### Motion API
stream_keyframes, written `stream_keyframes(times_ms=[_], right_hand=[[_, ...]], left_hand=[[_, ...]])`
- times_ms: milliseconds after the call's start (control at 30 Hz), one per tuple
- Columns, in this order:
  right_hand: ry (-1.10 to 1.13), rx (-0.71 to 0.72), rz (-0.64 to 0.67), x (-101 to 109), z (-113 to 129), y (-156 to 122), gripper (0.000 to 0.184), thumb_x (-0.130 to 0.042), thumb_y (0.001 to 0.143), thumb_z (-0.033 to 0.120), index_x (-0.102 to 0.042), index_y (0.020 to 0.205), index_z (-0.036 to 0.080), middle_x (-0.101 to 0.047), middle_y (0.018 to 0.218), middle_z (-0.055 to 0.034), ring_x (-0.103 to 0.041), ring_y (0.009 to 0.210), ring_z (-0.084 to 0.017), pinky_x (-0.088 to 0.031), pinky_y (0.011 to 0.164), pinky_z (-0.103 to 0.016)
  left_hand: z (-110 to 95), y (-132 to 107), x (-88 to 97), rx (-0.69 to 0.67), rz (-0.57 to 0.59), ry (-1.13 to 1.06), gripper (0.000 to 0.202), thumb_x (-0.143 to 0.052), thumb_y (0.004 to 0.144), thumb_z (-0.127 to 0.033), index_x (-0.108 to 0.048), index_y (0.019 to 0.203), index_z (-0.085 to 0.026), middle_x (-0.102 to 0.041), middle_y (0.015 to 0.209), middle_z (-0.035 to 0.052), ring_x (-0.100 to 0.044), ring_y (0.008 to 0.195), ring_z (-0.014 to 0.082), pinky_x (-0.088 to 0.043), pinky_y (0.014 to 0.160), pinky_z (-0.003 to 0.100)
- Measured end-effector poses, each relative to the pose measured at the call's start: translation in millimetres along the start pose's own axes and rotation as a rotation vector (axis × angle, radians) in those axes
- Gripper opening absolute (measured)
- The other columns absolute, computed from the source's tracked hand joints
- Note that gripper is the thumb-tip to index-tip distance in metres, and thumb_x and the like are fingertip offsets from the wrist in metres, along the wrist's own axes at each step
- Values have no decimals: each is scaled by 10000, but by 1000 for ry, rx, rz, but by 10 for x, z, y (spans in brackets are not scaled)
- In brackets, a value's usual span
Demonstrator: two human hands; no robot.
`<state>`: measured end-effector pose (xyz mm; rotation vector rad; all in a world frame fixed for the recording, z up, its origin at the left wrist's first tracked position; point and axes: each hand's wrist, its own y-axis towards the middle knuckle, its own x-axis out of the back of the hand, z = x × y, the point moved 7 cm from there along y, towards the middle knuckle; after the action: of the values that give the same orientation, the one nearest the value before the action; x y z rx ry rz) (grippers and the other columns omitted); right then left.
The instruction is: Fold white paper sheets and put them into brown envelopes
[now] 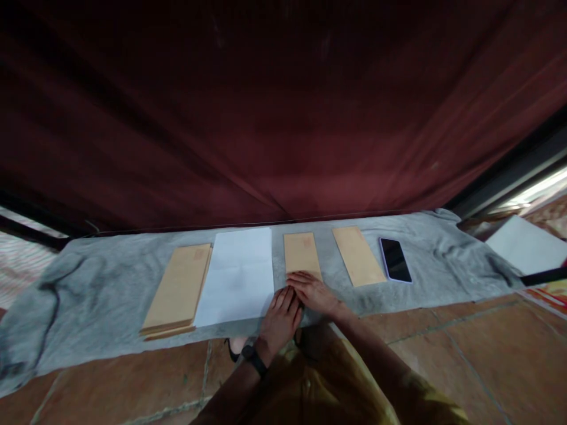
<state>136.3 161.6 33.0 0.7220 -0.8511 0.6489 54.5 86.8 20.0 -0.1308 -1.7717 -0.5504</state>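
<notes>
Left of my hands: a stack of envelopes (177,289), then a sheet of paper (239,274) just beside my left hand (281,316). Both hands lie flat, empty and touching on the cloth (88,295). My right hand (312,292) covers the near end of the envelope (302,251). I judge this envelope light, thin and easily creased; take hold at its near edge. Right of my hands: a second envelope (358,255) and a phone (395,260).
</notes>
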Motion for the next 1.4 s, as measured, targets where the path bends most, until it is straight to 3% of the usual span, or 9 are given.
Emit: stream_keyframes(times_ms=[133,467,900,1133,1400], right_hand=[[-28,-6,6,18,-87,86,394,-529,930,130,-643,1303,191,-609,1413,-86,-549,1322,-217,-395,1186,-432],[-194,-143,-44,-106,-612,504,418,-417,1028,243,-560,1414,171,-526,1501,-92,-477,1395,-192,-338,1213,-404],[-377,-355,-62,131,-1147,669,458,-396,1032,322,-530,1444,173,-469,1542,-112,-448,1416,-236,-321,1196,-433],[-329,-371,-148,198,-1200,467,469,-387,1027,313,-515,1445,144,-484,1528,-137,-436,1426,-238,-339,1183,-466],[-260,-356,-268,226,-933,-189,463,-423,1003,243,-505,1450,153,-531,1487,-142,-460,1407,-250,-376,1167,-508]], left_hand=[[8,-11,1,10,-12,-22,358,-536,959,-240,-573,1302,-147,-604,1373,174,-522,1328,303,-450,1081,510],[34,-31,-16,-13,-35,-79,457,-472,990,-255,-474,1441,-182,-538,1473,140,-505,1347,280,-462,1058,484],[58,-35,-42,-10,-4,-107,441,-423,1026,-315,-484,1445,-191,-521,1495,125,-488,1366,273,-449,1082,477],[54,-36,-28,-2,-20,-100,441,-477,997,-270,-489,1433,-201,-515,1503,125,-499,1363,274,-470,1064,493],[45,-23,19,9,-35,-102,401,-500,980,-237,-535,1378,-198,-538,1479,125,-527,1338,270,-478,1059,497]])
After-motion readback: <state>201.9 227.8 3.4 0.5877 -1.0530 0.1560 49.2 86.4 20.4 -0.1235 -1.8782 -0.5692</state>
